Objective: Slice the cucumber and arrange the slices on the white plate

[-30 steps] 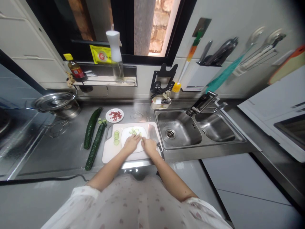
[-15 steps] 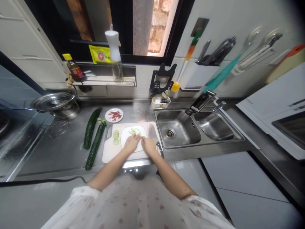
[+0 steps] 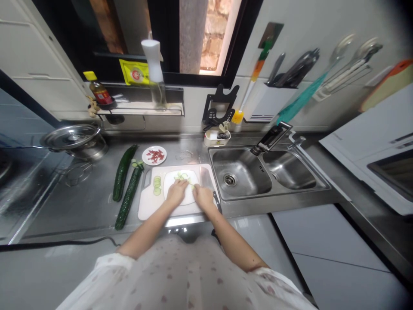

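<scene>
On a white plate (image 3: pixel 189 199), my left hand (image 3: pixel 176 192) and my right hand (image 3: pixel 204 197) work close together with fingers bent in. A thin cucumber slice (image 3: pixel 191 185) spans the small gap between their fingertips, pinched from both sides. Pale green cucumber pieces (image 3: pixel 181 175) lie at the far side of the plate. The plate rests on a cutting board (image 3: pixel 146 211), where a row of cucumber slices (image 3: pixel 157 185) lies left of it. At the board's right edge is a knife (image 3: pixel 217 199) with a black handle.
Left of the board lie a whole cucumber (image 3: pixel 124 172) and a cut cucumber (image 3: pixel 129 196). A small plate of chopped red pieces (image 3: pixel 154 155) stands behind. The double sink (image 3: pixel 240 199) is to the right, a lidded pot (image 3: pixel 87 148) at the far left.
My hands have drawn slightly apart, the right one shifting a little to the right and the left one a little to the left. The slice now shows between them.
</scene>
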Tool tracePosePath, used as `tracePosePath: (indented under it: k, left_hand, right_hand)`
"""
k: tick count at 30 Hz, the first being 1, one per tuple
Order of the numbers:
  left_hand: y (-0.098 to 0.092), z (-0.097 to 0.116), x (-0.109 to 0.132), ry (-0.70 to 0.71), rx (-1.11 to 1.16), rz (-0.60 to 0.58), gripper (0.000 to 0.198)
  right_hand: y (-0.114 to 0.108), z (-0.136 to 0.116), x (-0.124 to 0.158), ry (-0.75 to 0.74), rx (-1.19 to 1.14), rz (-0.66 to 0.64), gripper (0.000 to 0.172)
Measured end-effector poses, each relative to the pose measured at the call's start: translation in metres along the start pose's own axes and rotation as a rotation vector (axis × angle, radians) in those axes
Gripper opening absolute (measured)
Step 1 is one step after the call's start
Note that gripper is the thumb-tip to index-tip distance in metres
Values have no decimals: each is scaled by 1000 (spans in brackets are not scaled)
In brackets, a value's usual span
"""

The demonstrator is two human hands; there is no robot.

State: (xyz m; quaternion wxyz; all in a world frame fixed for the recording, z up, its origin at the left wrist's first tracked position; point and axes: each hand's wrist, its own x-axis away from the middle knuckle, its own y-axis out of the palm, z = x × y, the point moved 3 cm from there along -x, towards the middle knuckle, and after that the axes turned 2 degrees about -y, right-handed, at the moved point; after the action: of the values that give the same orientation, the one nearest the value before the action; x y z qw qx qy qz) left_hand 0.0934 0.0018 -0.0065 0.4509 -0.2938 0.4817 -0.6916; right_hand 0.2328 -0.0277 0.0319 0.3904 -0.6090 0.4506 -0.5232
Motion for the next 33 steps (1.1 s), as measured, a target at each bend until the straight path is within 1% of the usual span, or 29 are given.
tracePosePath:
  k: [10, 16, 21, 26, 28, 29, 31, 33]
  left_hand:
    - [9, 6, -3, 97, -37, -18, 43]
    - [10, 6, -2, 100, -53, -24, 43]
    - [10, 7, -3, 99, -24, -22, 43]
    - [4, 11, -9, 51, 34, -30, 38]
    - [-2, 12, -11, 31, 82, 5, 36]
    - [-6, 12, -12, 19, 113, 46, 37]
    - [-15, 7, -10, -27, 184, 165, 40]
    - [-25, -3, -3, -106, 247, 298, 40]
  right_hand:
    - [-1, -6, -1, -1, 1, -32, 34]
    - [-1, -6, -2, 3, 6, -30, 33]
    - [-1, -7, -3, 10, 3, -27, 32]
    - [-3, -6, -7, 8, -40, -18, 32]
    - [-6, -4, -8, 9, -79, 7, 33]
    - [-9, -2, -8, 15, -105, 30, 34]
    - [-15, 2, -7, 27, -166, 102, 37]
    - [-23, 8, -4, 34, -226, 193, 38]
